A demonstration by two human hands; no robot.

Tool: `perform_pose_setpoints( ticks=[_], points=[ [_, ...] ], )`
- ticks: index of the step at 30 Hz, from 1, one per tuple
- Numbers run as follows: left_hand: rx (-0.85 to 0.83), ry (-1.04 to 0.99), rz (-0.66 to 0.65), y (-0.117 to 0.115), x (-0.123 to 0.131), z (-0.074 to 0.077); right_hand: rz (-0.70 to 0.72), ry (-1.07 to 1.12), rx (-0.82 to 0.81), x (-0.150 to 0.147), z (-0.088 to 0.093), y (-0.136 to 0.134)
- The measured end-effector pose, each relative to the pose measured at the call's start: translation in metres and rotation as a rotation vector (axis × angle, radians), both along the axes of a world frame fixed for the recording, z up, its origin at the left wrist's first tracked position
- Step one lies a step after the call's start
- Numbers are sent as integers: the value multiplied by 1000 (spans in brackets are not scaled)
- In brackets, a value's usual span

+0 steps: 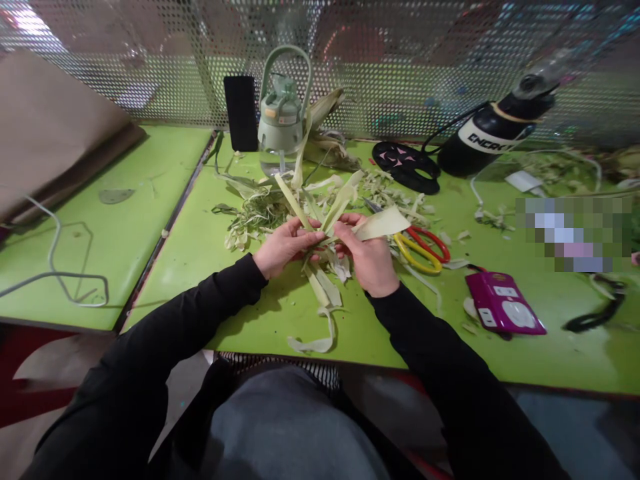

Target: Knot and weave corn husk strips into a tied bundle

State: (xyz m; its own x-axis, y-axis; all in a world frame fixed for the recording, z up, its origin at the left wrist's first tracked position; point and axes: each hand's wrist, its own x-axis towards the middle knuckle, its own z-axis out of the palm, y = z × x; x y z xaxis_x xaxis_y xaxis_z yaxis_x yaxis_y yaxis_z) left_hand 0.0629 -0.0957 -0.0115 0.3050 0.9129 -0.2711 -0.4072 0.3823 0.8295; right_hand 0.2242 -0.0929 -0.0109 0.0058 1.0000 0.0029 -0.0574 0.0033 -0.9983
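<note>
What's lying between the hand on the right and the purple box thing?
In the head view, scissors with red and yellow handles lie between the right hand and the purple box, among leaf scraps.

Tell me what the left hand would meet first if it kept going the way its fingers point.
The left hand points right, toward the right hand. It would likely first meet the leaf strips held between them, then the right hand's fingers; depth is uncertain.
</note>
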Motion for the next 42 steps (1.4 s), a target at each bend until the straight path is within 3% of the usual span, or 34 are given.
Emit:
perform_pose_setpoints(
  ticks=[14,20,27,34,42],
  points=[
    [-161,-143,-37,-1,2,6,-131,-103,47,1,0,-4],
    [-120,-97,68,-2,3,6,-85,-145,95,4,2,-2],
    [-40,20,-20,-4,7,4,-104,-212,227,6,4,-2],
    [-88,-24,-172,-8,3,7,-181,-281,240,7,8,-6],
    [-105,-32,-20,-4,4,4,-193,-285,156,7,8,-8]
  ],
)
